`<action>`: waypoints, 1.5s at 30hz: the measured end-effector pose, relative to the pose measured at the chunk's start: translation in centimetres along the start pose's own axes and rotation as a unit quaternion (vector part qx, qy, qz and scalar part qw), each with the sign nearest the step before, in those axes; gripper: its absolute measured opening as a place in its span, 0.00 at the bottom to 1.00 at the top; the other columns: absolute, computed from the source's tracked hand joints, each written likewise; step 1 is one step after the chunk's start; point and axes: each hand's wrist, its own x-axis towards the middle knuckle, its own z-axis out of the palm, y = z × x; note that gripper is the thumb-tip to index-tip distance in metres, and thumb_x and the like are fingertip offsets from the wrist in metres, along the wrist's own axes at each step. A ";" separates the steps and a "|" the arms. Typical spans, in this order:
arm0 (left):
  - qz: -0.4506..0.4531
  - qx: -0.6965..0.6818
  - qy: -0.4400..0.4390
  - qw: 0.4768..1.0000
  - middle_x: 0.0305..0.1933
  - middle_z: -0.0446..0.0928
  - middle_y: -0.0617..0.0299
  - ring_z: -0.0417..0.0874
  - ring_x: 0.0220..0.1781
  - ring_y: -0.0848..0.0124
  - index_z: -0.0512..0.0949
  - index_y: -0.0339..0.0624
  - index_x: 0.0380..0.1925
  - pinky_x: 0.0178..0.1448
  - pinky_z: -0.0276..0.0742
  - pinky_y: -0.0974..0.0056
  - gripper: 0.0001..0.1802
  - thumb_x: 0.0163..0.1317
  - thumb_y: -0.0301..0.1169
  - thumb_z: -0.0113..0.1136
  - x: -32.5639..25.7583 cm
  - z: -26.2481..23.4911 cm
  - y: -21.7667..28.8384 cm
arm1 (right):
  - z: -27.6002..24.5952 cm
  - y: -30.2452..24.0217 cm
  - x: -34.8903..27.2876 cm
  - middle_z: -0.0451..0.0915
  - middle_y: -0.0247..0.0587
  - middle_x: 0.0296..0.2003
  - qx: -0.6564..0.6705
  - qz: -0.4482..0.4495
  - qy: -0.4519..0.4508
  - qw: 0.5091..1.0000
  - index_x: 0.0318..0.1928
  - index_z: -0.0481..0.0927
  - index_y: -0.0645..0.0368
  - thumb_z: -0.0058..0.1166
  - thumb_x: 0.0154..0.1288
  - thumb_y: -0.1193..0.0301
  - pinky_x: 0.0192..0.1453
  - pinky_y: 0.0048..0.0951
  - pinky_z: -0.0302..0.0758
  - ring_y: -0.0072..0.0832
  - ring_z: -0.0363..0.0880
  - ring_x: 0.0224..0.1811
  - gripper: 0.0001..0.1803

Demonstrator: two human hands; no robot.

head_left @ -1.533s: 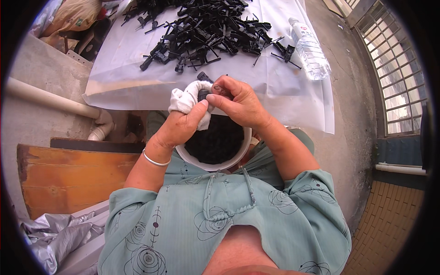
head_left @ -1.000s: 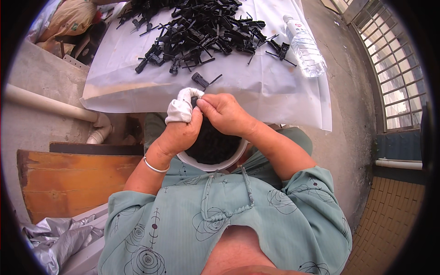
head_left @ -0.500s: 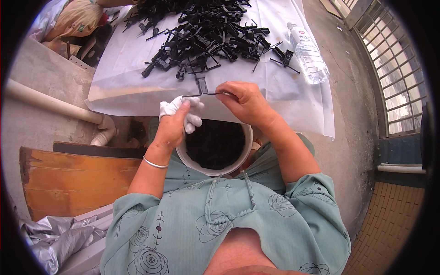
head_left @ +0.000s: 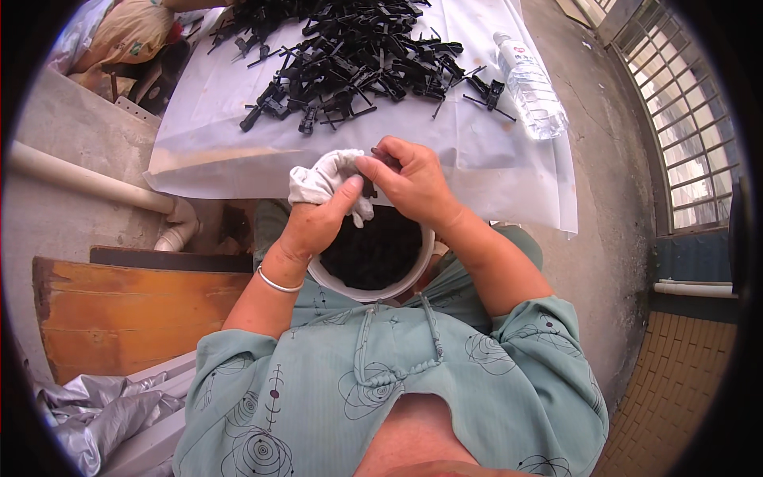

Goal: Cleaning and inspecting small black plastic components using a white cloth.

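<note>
Under both hands [head_left: 373,199], white bucket [head_left: 413,270] holds black parts [head_left: 369,250].

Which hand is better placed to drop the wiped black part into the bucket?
Right, probably: the right hand pinches the black part just above the white bucket, while the left hand is wrapped in the white cloth.

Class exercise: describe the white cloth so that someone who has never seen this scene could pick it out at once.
Start at the white sheet spread over the table, strewn with black plastic parts. At its near edge, above a white bucket of dark pieces, the two hands meet. The white cloth is bunched in the left hand: the only soft, crumpled white thing among hard black parts.
</note>
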 end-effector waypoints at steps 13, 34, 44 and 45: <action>0.218 0.359 0.109 0.901 0.36 0.76 0.54 0.78 0.33 0.67 0.73 0.31 0.41 0.38 0.75 0.68 0.13 0.54 0.21 0.55 0.0 0.4 -0.6 | 0.1 0.8 -0.5 0.73 0.35 0.19 -0.030 -0.005 -0.120 0.992 0.28 0.75 0.65 0.45 0.67 0.68 0.29 0.24 0.67 0.18 0.65 0.23 0.14; 0.001 0.001 0.097 0.995 0.34 0.73 0.63 0.71 0.25 0.80 0.66 0.37 0.48 0.27 0.69 0.76 0.14 0.62 0.23 0.50 -0.4 -2.0 -0.1 | -1.2 2.5 -0.3 0.73 0.40 0.21 -0.156 -0.123 -0.176 0.964 0.34 0.79 0.62 0.55 0.58 0.71 0.29 0.24 0.69 0.21 0.70 0.23 0.07; -0.088 -0.028 -0.031 0.995 0.28 0.68 0.67 0.63 0.20 0.84 0.65 0.36 0.48 0.21 0.58 0.78 0.14 0.62 0.26 0.42 -1.7 -0.5 1.5 | 0.3 0.5 -0.5 0.68 0.23 0.19 0.038 -0.019 -0.094 0.995 0.27 0.75 0.61 0.60 0.56 0.73 0.26 0.16 0.63 0.11 0.61 0.23 0.07; -0.081 -0.031 -0.019 0.996 0.27 0.66 0.68 0.62 0.19 0.85 0.65 0.36 0.47 0.21 0.57 0.78 0.13 0.62 0.25 0.42 -1.8 -0.5 1.2 | 0.4 0.2 -0.6 0.67 0.22 0.20 0.029 -0.017 -0.097 0.995 0.27 0.74 0.60 0.60 0.57 0.73 0.26 0.16 0.62 0.10 0.60 0.23 0.08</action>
